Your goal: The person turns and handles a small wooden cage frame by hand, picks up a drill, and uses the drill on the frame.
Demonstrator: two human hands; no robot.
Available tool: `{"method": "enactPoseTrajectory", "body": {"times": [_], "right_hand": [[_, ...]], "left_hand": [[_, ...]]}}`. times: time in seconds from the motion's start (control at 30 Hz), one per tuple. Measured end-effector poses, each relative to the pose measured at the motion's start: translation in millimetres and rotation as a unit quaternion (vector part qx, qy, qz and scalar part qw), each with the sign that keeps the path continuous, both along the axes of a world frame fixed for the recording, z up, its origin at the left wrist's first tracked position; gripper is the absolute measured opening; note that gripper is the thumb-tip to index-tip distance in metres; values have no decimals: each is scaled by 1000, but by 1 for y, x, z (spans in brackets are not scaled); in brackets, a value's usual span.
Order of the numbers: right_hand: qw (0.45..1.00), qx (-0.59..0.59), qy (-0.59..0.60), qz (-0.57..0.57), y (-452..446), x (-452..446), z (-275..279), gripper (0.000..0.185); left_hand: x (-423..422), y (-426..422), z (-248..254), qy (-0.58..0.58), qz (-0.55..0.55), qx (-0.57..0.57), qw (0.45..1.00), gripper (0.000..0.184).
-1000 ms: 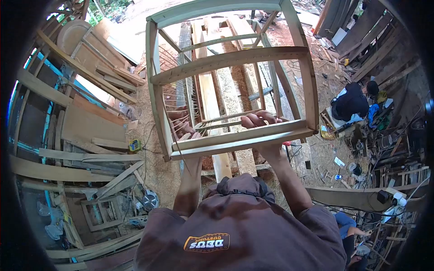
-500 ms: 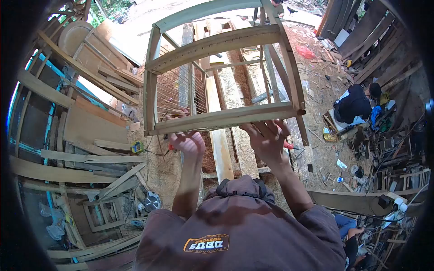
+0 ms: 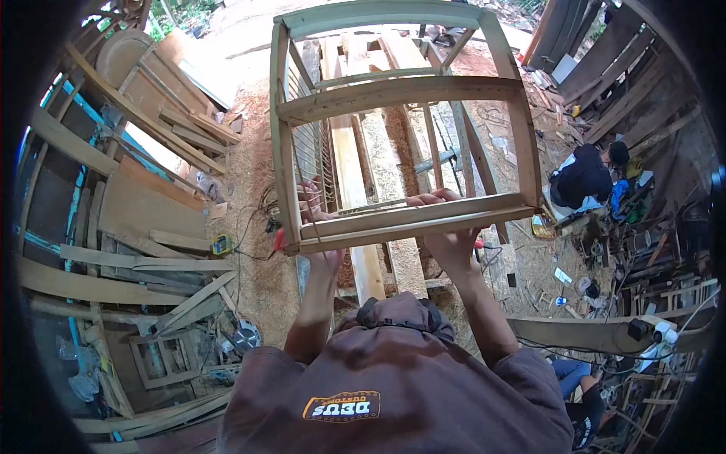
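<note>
On the left we see a yellow tape measure point(image 3: 221, 244) on the floor point(image 3: 265, 299), well apart from the hands. Next, the left hand point(image 3: 318, 215) has its fingers curled up behind the lower rail point(image 3: 386, 229), near the strung cords point(image 3: 328, 170); we cannot tell whether they pinch one. The open wooden frame point(image 3: 401, 92) is over the plank bench point(image 3: 369, 274), presumably so that both hands can reach in from beneath. Rightmost, we see the right hand point(image 3: 452, 248) wrapping the lower rail, apparently for steadiness.

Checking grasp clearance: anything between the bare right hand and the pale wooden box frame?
Nothing visible: the right hand wraps the near rail of the frame, its fingers showing over the far side. Palm contact is hidden.
</note>
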State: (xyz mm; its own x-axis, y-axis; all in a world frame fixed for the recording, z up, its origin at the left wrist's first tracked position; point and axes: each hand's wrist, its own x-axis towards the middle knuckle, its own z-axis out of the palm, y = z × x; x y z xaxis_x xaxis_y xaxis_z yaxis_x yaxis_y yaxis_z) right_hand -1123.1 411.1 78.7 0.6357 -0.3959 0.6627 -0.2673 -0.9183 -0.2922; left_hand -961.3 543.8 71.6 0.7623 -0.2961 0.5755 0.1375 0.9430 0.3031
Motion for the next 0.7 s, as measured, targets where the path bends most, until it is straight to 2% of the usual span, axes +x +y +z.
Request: {"method": "enactPoseTrajectory", "body": {"times": [0.13,0.17,0.27,0.3,0.4,0.47,0.53,0.57,0.63,0.7], "right_hand": [[966,234,-32,102,1,-11,9,30],[1000,-4,-12,27,7,-15,22,31],[999,-26,-44,12,11,-25,16,29],[998,60,-33,-4,18,-28,16,27],[975,-191,-72,-87,20,-42,9,26],[977,-180,-33,-109,27,-43,12,26],[974,-199,-23,-107,27,-46,11,26],[976,-193,-22,-97,28,-48,9,28],[975,-197,-7,-99,31,-52,6,28],[980,-172,-5,-96,34,-56,0,29]], "left_hand": [[-7,-1,-21,32,9,30,999,35],[-6,-1,-30,45,11,39,998,36],[-3,1,-46,76,18,67,995,40],[0,3,-53,82,26,79,993,41],[4,5,-62,99,56,124,986,45],[-14,4,-24,103,92,176,975,48],[-14,11,-37,157,39,129,978,42],[-14,13,-42,126,27,102,986,40],[-17,15,-42,119,13,82,989,38],[-20,15,-49,167,8,96,981,40]]}}
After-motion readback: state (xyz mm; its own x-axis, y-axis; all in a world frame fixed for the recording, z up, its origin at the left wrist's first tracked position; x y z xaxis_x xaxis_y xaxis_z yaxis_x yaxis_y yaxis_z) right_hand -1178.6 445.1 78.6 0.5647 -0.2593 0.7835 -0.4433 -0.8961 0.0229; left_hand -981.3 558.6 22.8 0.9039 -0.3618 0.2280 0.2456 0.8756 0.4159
